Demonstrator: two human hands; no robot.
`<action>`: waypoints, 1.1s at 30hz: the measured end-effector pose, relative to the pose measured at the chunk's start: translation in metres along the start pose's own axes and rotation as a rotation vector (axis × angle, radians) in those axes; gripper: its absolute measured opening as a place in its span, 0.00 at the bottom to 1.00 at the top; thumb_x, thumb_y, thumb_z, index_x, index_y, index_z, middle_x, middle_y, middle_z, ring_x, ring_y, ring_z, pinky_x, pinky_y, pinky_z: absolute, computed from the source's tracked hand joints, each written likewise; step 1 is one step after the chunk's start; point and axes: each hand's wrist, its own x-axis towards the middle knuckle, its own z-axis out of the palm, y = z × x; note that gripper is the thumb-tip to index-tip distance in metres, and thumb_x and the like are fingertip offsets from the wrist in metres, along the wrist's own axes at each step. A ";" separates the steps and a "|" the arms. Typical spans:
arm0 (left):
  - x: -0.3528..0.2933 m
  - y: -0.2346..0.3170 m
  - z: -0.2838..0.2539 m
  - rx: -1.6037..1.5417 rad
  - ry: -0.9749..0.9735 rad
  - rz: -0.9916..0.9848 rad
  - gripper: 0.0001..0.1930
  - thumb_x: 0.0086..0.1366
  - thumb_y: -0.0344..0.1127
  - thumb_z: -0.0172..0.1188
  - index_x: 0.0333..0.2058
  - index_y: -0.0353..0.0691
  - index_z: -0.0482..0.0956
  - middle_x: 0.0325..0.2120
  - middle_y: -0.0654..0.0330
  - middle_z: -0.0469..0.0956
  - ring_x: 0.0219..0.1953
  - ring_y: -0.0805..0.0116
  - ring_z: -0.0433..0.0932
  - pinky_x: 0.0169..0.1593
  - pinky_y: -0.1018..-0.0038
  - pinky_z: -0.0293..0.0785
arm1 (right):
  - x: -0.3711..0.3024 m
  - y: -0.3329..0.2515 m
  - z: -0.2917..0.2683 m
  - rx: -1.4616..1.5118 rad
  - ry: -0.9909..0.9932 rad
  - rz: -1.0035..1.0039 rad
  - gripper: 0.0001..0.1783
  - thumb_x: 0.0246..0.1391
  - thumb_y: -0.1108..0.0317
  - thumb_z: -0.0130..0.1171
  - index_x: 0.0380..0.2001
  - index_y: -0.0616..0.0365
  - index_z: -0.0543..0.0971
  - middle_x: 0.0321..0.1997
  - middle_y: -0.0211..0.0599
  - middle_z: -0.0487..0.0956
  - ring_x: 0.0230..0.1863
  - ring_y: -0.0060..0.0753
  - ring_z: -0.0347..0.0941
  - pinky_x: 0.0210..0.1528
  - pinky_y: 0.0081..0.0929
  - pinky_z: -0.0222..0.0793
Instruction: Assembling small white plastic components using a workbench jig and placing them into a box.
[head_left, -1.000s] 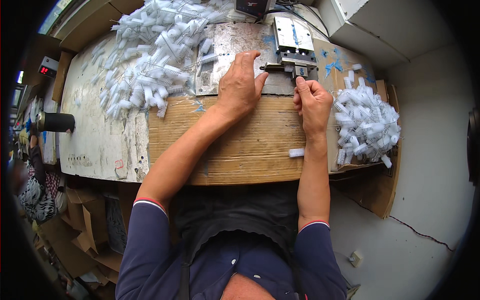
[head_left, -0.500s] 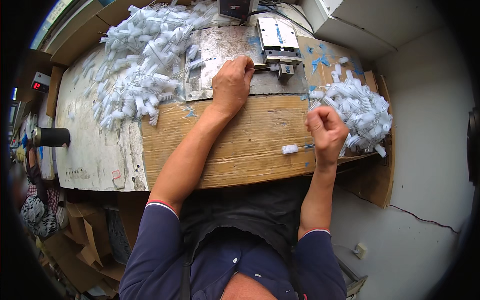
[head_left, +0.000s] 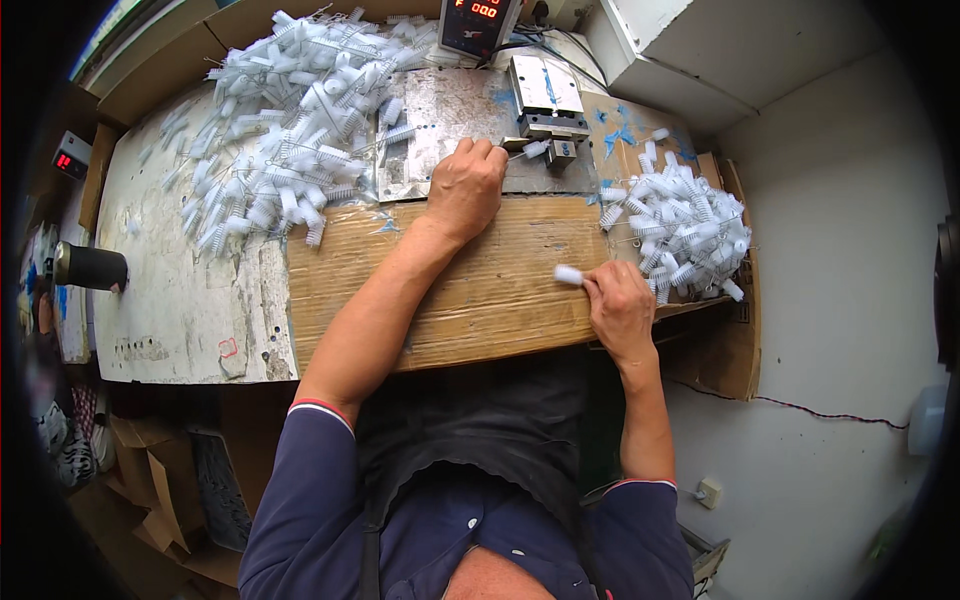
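My left hand (head_left: 467,185) is closed in a pinch at the front of a small metal press fixture (head_left: 547,95). A thin wire stem seems to run from its fingertips to a small white bristle brush (head_left: 536,149), whose head lies at the fixture's block (head_left: 561,153); the fingertips are partly hidden. My right hand (head_left: 620,305), over the right part of the cardboard-covered bench front, is closed on another white bristle brush (head_left: 568,274). That brush's head points left out of the fingers, and its stem is mostly covered by them.
A large heap of white brushes (head_left: 290,130) covers the bench's back left. Another heap (head_left: 690,225) lies in a cardboard box (head_left: 742,330) at right. A display box (head_left: 478,25) with red digits stands behind the metal plate (head_left: 450,110). A dark cylinder (head_left: 90,268) sits at far left.
My right hand has come down and left and taken hold of the brush that lay on the cardboard. The brush head at the fixture has tilted and shifted slightly. My left hand stays almost in place.
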 end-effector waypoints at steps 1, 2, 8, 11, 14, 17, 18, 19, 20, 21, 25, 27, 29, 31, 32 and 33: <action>0.000 0.000 -0.001 -0.007 0.001 -0.016 0.05 0.65 0.32 0.65 0.38 0.42 0.82 0.30 0.58 0.79 0.36 0.56 0.80 0.38 0.63 0.78 | 0.003 -0.001 0.002 0.022 0.023 0.046 0.07 0.52 0.74 0.69 0.32 0.58 0.79 0.40 0.41 0.81 0.42 0.48 0.78 0.42 0.41 0.73; 0.000 0.001 -0.002 -0.007 0.003 -0.015 0.05 0.65 0.32 0.65 0.38 0.42 0.82 0.30 0.58 0.79 0.36 0.56 0.80 0.38 0.63 0.78 | 0.008 -0.003 0.003 0.045 0.046 0.092 0.06 0.54 0.73 0.68 0.31 0.58 0.79 0.37 0.41 0.82 0.40 0.48 0.79 0.40 0.42 0.73; 0.004 -0.003 -0.008 -0.261 0.132 -0.303 0.06 0.71 0.31 0.59 0.45 0.40 0.76 0.32 0.49 0.85 0.34 0.46 0.84 0.37 0.56 0.79 | 0.064 -0.019 0.037 0.330 0.182 0.238 0.06 0.60 0.68 0.66 0.31 0.58 0.82 0.28 0.45 0.84 0.31 0.52 0.82 0.33 0.43 0.74; 0.005 -0.001 -0.007 -0.368 0.104 -0.371 0.07 0.70 0.31 0.60 0.45 0.41 0.75 0.31 0.49 0.84 0.33 0.46 0.84 0.37 0.55 0.78 | 0.083 -0.020 0.057 0.396 0.239 0.284 0.08 0.62 0.64 0.66 0.32 0.57 0.83 0.26 0.47 0.83 0.28 0.52 0.82 0.31 0.42 0.75; 0.004 -0.002 -0.005 -0.335 0.105 -0.357 0.07 0.71 0.32 0.60 0.46 0.42 0.76 0.29 0.53 0.85 0.31 0.50 0.85 0.35 0.58 0.79 | 0.097 -0.019 0.066 0.387 0.248 0.356 0.09 0.61 0.65 0.66 0.31 0.58 0.84 0.26 0.47 0.83 0.28 0.52 0.82 0.32 0.42 0.75; 0.004 -0.004 -0.005 -0.304 0.100 -0.349 0.07 0.71 0.33 0.61 0.46 0.43 0.78 0.28 0.56 0.86 0.30 0.54 0.86 0.34 0.60 0.79 | 0.110 -0.019 0.067 0.408 0.256 0.384 0.09 0.60 0.66 0.65 0.30 0.59 0.83 0.25 0.47 0.84 0.27 0.52 0.82 0.32 0.43 0.76; 0.004 -0.004 -0.005 -0.300 0.100 -0.343 0.07 0.71 0.33 0.61 0.46 0.43 0.78 0.28 0.55 0.86 0.30 0.54 0.86 0.34 0.60 0.79 | 0.112 -0.020 0.069 0.408 0.251 0.387 0.09 0.60 0.66 0.65 0.30 0.59 0.83 0.25 0.47 0.84 0.27 0.52 0.82 0.32 0.43 0.76; 0.004 -0.004 -0.005 -0.301 0.096 -0.345 0.07 0.71 0.33 0.61 0.46 0.43 0.78 0.28 0.55 0.86 0.30 0.54 0.86 0.34 0.60 0.79 | 0.115 -0.022 0.071 0.360 0.257 0.399 0.09 0.60 0.66 0.65 0.29 0.59 0.83 0.25 0.48 0.84 0.27 0.52 0.82 0.32 0.43 0.76; 0.004 -0.004 -0.005 -0.310 0.091 -0.352 0.07 0.71 0.33 0.61 0.45 0.43 0.78 0.28 0.55 0.86 0.30 0.53 0.86 0.34 0.60 0.79 | 0.118 -0.023 0.073 0.313 0.262 0.410 0.09 0.59 0.66 0.65 0.28 0.60 0.82 0.25 0.48 0.84 0.26 0.52 0.82 0.32 0.43 0.76; 0.004 -0.004 -0.005 -0.319 0.085 -0.359 0.07 0.71 0.33 0.61 0.45 0.43 0.78 0.28 0.55 0.86 0.30 0.53 0.86 0.34 0.60 0.79 | 0.120 -0.024 0.076 0.313 0.259 0.413 0.09 0.59 0.66 0.65 0.28 0.60 0.82 0.25 0.48 0.84 0.26 0.52 0.82 0.32 0.43 0.76; 0.006 -0.002 -0.006 -0.324 0.081 -0.371 0.07 0.70 0.33 0.61 0.45 0.43 0.78 0.28 0.55 0.86 0.30 0.53 0.86 0.35 0.60 0.78 | 0.127 -0.025 0.082 0.272 0.295 0.423 0.10 0.59 0.65 0.65 0.27 0.60 0.82 0.24 0.48 0.83 0.26 0.52 0.82 0.32 0.43 0.76; 0.006 -0.002 -0.006 -0.320 0.079 -0.367 0.07 0.70 0.33 0.62 0.45 0.43 0.78 0.28 0.55 0.85 0.30 0.53 0.86 0.35 0.60 0.78 | 0.131 -0.027 0.082 0.266 0.305 0.434 0.10 0.59 0.66 0.65 0.26 0.60 0.81 0.24 0.49 0.83 0.26 0.52 0.82 0.32 0.43 0.76; 0.006 -0.002 -0.006 -0.316 0.065 -0.372 0.07 0.70 0.33 0.62 0.45 0.43 0.78 0.28 0.55 0.85 0.30 0.53 0.86 0.35 0.60 0.78 | 0.135 -0.026 0.079 0.332 0.285 0.463 0.10 0.59 0.66 0.64 0.26 0.61 0.82 0.25 0.49 0.83 0.27 0.51 0.82 0.32 0.43 0.77; 0.006 -0.002 -0.006 -0.309 0.053 -0.379 0.07 0.70 0.33 0.62 0.45 0.43 0.78 0.28 0.55 0.85 0.30 0.53 0.85 0.35 0.59 0.78 | 0.137 -0.026 0.080 0.350 0.293 0.457 0.10 0.59 0.67 0.64 0.26 0.62 0.82 0.25 0.49 0.83 0.27 0.50 0.82 0.33 0.42 0.77; 0.005 -0.003 -0.006 -0.307 0.055 -0.377 0.07 0.69 0.33 0.62 0.45 0.43 0.78 0.28 0.55 0.85 0.30 0.53 0.85 0.35 0.59 0.78 | 0.137 -0.026 0.080 0.369 0.301 0.450 0.10 0.59 0.67 0.64 0.26 0.62 0.82 0.25 0.49 0.83 0.27 0.49 0.83 0.33 0.41 0.77; 0.005 -0.003 -0.006 -0.305 0.057 -0.375 0.07 0.69 0.33 0.62 0.45 0.43 0.78 0.29 0.55 0.85 0.30 0.53 0.85 0.35 0.59 0.78 | 0.137 -0.026 0.080 0.371 0.299 0.449 0.10 0.59 0.67 0.64 0.26 0.62 0.82 0.25 0.49 0.83 0.27 0.49 0.83 0.33 0.41 0.77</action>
